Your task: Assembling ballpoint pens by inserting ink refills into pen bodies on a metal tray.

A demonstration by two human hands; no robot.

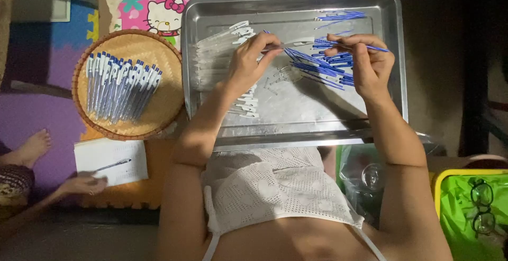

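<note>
Mid-frame over the metal tray, my left hand pinches what looks like a clear pen barrel, lying horizontally toward my right hand, which grips a blue refill.

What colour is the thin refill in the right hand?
Blue. The refill pinched in the right hand shows best in the head view, over the metal tray.

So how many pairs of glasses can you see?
2. Both pairs of glasses lie in the green bin at the bottom right, one just above the other. More could be hidden beyond the picture's edge.
</note>
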